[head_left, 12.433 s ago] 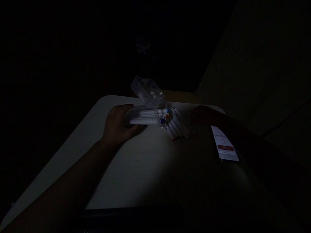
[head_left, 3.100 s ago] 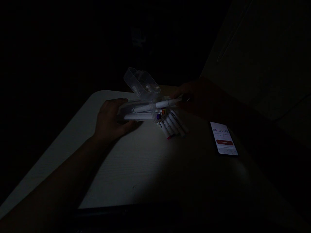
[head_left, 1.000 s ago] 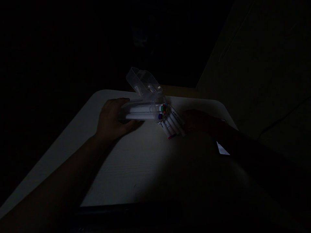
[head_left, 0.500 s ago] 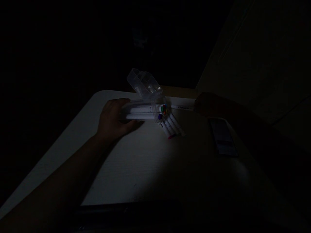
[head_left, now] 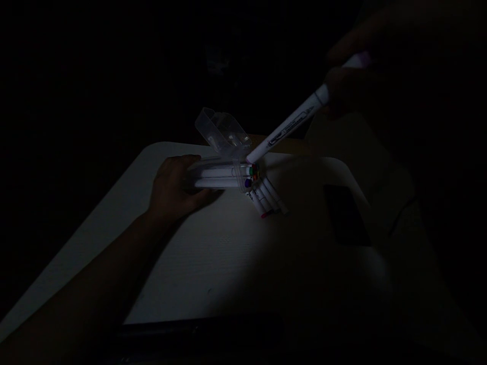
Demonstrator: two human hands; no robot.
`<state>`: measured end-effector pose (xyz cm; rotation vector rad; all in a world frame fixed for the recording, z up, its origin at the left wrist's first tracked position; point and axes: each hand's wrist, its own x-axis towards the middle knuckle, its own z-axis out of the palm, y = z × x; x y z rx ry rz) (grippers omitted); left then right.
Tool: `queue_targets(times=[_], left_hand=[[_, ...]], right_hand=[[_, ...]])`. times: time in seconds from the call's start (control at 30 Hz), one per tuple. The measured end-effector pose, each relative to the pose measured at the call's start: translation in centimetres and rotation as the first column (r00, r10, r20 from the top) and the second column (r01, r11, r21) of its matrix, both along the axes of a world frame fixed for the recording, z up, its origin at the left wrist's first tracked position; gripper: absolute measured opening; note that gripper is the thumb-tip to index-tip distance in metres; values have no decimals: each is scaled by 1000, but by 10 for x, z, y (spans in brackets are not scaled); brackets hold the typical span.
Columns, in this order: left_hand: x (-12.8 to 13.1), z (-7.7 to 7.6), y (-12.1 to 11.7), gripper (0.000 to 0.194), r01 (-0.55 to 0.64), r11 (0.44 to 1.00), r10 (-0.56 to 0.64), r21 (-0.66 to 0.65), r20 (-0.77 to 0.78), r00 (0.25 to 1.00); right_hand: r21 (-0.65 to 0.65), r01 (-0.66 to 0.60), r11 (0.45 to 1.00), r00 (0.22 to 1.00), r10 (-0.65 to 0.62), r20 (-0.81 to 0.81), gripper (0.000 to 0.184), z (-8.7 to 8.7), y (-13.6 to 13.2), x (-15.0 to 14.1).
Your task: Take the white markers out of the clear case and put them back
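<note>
My left hand point(head_left: 171, 187) is wrapped round the closed end of a clear plastic marker case point(head_left: 238, 175), which lies on its side with its lid point(head_left: 222, 129) tipped open. White markers point(head_left: 216, 176) with green, blue and orange-red ends fill part of the case. Raised at the right, my right hand point(head_left: 342, 83) pinches a white marker point(head_left: 291, 126) with a pale purple end. That marker slants down to the left, its lower tip close to the case's mouth. Several loose markers point(head_left: 268, 196) lie fanned out below the mouth, one with a pink-red end.
A dark phone point(head_left: 347, 215) lies on the right of the pale table point(head_left: 182, 274). A dark long object point(head_left: 160, 328) runs along the near edge. A wall stands at the right; the room is very dim.
My right hand has risen from the table's right side, bringing the marker up at a slant towards the case. The phone's screen has gone dark. My left hand stays on the case.
</note>
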<state>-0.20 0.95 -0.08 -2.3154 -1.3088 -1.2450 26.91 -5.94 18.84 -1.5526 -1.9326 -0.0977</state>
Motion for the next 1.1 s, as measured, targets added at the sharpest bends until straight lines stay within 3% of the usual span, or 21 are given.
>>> queue_targets(times=[0.13,0.23,0.37,0.6,0.77,1.1], left_hand=[[-1,-1,1,66,-11,1000,11,-15,4,1000],[-2,-2,1,67,-24,999,24,-33,-7,1000],[-2,-3,2,65,-25,999,25,-37,-6,1000],[-2,-3,2,67,-23,1000,22,-18,-14,1000],[-2,-2,1,66,-22,1000,22,-9,-15,1000],[-2,-1,2,67,5,1000,-5,4,-26,1000]], right_hand=[[43,66,997,992,-70,108,27,-11,-7,-16],[28,-20,999,984,15,180,20,-22,-1,-19],[-40,-151,988,979,155,135,15,-33,9,-19],[-279,-133,951,976,174,129,18,-46,17,-18],[-300,-235,924,952,281,119,17,-59,21,-20],[-367,-203,908,956,265,127,14,-59,20,-28]])
